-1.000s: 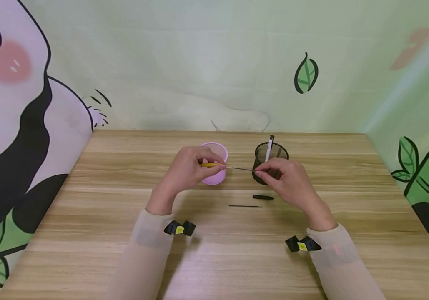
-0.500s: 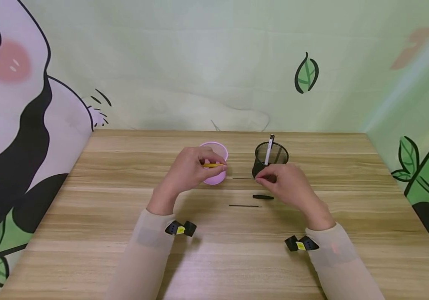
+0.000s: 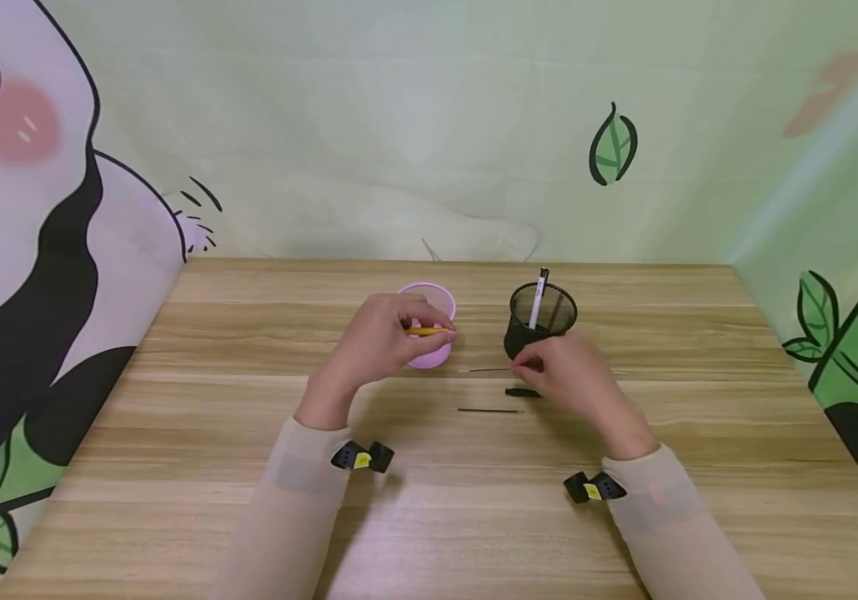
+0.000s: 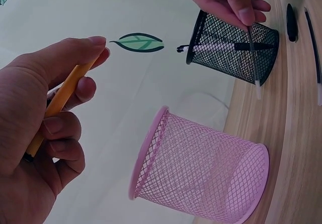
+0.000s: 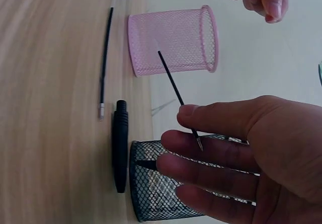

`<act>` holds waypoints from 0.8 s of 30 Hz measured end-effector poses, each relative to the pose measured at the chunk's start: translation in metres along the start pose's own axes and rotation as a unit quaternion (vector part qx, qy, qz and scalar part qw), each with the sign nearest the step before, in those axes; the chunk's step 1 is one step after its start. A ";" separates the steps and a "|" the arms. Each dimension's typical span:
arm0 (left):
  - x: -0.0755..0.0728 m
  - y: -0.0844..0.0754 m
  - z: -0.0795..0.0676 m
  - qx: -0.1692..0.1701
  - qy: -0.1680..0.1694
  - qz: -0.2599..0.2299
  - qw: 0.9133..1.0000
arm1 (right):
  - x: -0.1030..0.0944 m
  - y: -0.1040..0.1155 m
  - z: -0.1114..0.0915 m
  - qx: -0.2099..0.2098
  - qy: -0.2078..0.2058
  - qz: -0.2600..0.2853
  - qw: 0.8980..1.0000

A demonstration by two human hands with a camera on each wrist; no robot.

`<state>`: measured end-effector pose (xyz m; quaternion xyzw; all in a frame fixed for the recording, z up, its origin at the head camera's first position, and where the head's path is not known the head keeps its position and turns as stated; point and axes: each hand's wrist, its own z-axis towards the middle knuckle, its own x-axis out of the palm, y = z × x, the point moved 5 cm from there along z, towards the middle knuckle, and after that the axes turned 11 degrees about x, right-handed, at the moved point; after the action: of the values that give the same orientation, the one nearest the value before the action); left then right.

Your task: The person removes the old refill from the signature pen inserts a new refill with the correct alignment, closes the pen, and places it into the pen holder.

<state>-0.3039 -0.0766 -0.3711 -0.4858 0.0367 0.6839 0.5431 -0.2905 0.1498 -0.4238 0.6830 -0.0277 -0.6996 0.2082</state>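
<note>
My left hand [image 3: 376, 346] grips a yellow pen barrel [image 4: 65, 93] between thumb and fingers, in front of the pink mesh cup. In the right wrist view, a thin dark pen refill [image 5: 173, 83] is pinched between the thumb and index finger of my right hand [image 3: 579, 379]; its metal tip lies over the index finger. That hand is low over the table, in front of the black mesh cup. A second refill [image 3: 489, 410] lies on the wood. Close to it lies a black pen barrel part [image 5: 119, 148], partly covered by the right hand in the head view.
A pink mesh pen cup [image 4: 201, 168] stands behind my left hand. The black mesh pen cup [image 3: 522, 333] to its right holds a white pen [image 3: 539, 300] with a black end. Behind the wooden table [image 3: 429, 533] hangs a printed backdrop.
My right hand has moved down and toward me with the refill, away from the yellow barrel, and now partly covers the black barrel part. My left hand has barely moved.
</note>
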 end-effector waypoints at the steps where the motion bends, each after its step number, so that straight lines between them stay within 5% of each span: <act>1: 0.000 0.000 0.000 0.000 0.000 0.000 1.000 | 0.001 0.000 0.000 0.002 0.000 -0.004 1.000; 24: 0.001 0.000 -0.001 -0.009 0.007 -0.008 1.000 | 0.025 0.002 0.001 0.010 0.002 -0.051 0.999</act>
<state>-0.3037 -0.0764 -0.3724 -0.4957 0.0308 0.6763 0.5441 -0.2905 0.1391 -0.4464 0.6870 0.0005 -0.7075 0.1656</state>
